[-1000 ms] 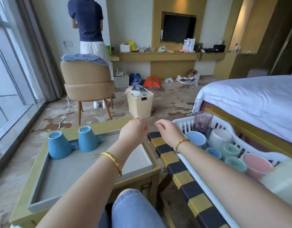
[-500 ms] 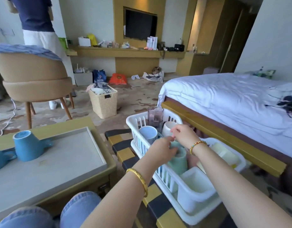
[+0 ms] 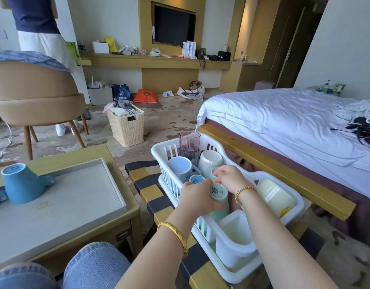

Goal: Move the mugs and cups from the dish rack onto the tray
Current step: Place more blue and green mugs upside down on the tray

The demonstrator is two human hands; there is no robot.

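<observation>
Nearest the camera a denim-clad knee [image 3: 92,265] fills the bottom edge, and from there both forearms reach forward and to the right into the white dish rack [image 3: 238,265], which sits on a black-and-yellow striped surface [image 3: 152,197]. The left hand [image 3: 197,198] curls round the side of a mint green cup [image 3: 218,195] that stands upside down, its labelled base upward and its long axis close to upright; the right hand [image 3: 230,179] pinches down over the far side of that cup's base, though whether those fingers grip this cup or the second mint cup [image 3: 213,171] just behind it cannot be told. The coming move looks like a straight lift up out of the rack and then a carry leftward, since the grey tray [image 3: 61,205] lies well to the left of both hands on the low wooden surface [image 3: 109,153], which makes the left hand the nearer one for the transfer. The rack's near wall and the white utensil holder [image 3: 235,238] stand just in front of the cup, so it probably has to rise above them first. Packed close around it are a small blue cup [image 3: 195,180], a pale blue mug [image 3: 179,168], a white ribbed mug [image 3: 210,161], two stacked purple tumblers [image 3: 189,142] and a pale yellow container [image 3: 276,195]. On the tray a blue mug [image 3: 20,184] already sits inverted. Beyond lie a wicker basket [image 3: 126,128], a tan chair [image 3: 36,97], the bed [image 3: 284,119] and a standing person [image 3: 38,24].
</observation>
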